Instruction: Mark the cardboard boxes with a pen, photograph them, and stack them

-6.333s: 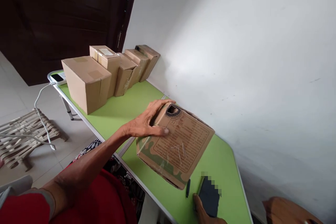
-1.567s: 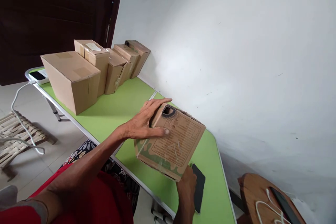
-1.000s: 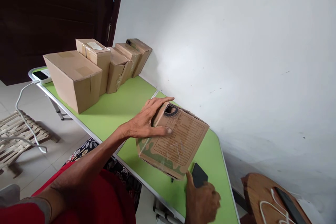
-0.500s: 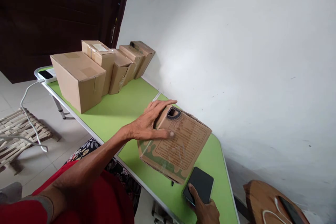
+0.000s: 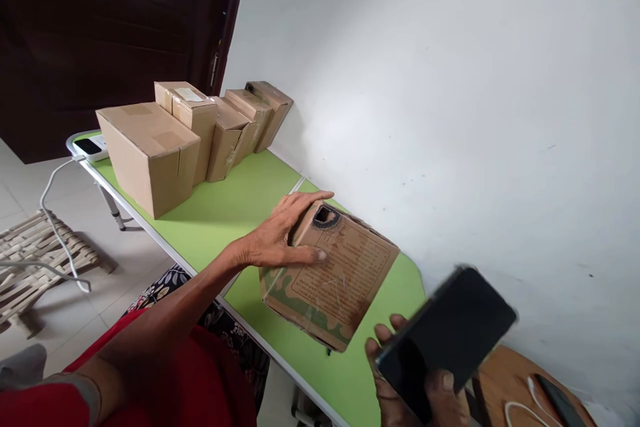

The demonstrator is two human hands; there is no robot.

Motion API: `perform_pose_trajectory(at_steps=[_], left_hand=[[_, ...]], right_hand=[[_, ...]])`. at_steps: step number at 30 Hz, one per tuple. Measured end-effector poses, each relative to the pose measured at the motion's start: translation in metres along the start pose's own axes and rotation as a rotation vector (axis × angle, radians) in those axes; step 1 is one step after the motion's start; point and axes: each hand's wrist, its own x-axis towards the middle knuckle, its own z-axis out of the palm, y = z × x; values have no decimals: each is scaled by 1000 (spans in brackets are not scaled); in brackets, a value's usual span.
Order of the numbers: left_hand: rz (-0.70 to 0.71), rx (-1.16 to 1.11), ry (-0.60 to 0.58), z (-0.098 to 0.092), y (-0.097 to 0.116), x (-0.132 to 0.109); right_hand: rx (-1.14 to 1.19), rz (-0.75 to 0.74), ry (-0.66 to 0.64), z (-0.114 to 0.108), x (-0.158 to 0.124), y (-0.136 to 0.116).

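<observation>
My left hand (image 5: pixel 283 233) is spread over the left side of a printed cardboard box (image 5: pixel 345 273), thumb on the top face and fingers along the far edge. The box has a green camouflage pattern and a dark-rimmed hole near my fingers, and it sits on the green folding table (image 5: pixel 235 200). In my right hand (image 5: pixel 400 387) is a smartphone (image 5: pixel 450 333) with a dark screen, raised above the table's right end. My thumb lies across the screen and the fingertips show at its left edge.
Several plain cardboard boxes (image 5: pixel 150 147) stand in a row at the table's far left. Behind them lies a small white device (image 5: pixel 93 145) with a cable. A woven stool (image 5: pixel 45 267) is at left; a wooden stool (image 5: pixel 520 380) at right bears another phone (image 5: pixel 560 400). A white wall borders the table.
My right hand has lifted the phone off the table, up and to the right. My left hand stays on the box, which looks unmoved.
</observation>
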Motion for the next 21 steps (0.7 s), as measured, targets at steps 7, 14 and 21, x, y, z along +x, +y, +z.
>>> perform_pose_trajectory(at_steps=[7,14,21], left_hand=[[60,31,-3,0,-4,-1],[104,71,-7,1,-12,-1],[85,32,-2,0,-7,-2]], right_hand=[[23,153,-364,71,-26,20],[49,173,-452,95,-41,30],[-3,125,-385,92,-46,25]])
